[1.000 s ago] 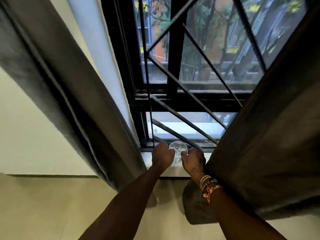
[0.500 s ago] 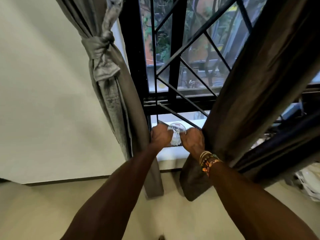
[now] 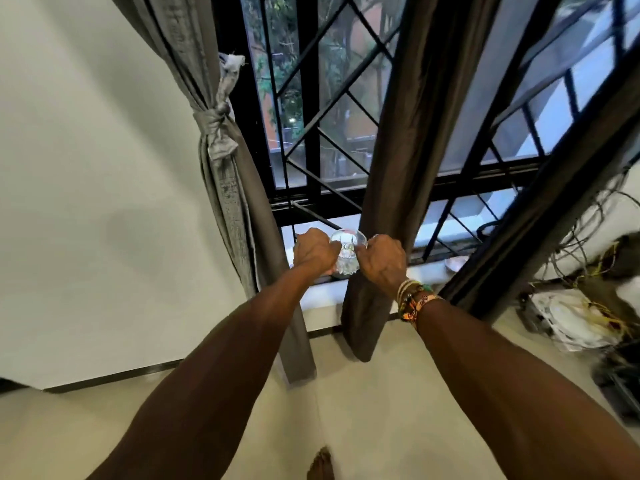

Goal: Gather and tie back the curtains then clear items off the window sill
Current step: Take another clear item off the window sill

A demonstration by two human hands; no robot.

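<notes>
A clear cut-glass tumbler [image 3: 347, 252] is held just above the white window sill [image 3: 325, 297]. My left hand [image 3: 316, 252] grips its left side and my right hand [image 3: 382, 259] grips its right side. The left grey curtain [image 3: 228, 188] hangs gathered and tied with a knotted fabric strip [image 3: 216, 128]. The middle dark curtain [image 3: 391, 161] hangs loose behind my right hand, its hem over the sill. A third dark curtain [image 3: 540, 216] slants down at the right.
Black window bars [image 3: 311, 147] stand behind the sill. A small pale object [image 3: 456, 263] lies on the sill further right. Tangled cables and white bags [image 3: 581, 317] crowd the floor at the right. A bare foot [image 3: 321, 465] shows at the bottom.
The view has pulled back and tilted up, so the tied left curtain and the right-hand clutter now show. Both hands have stayed on the glass, which has lifted slightly off the sill.
</notes>
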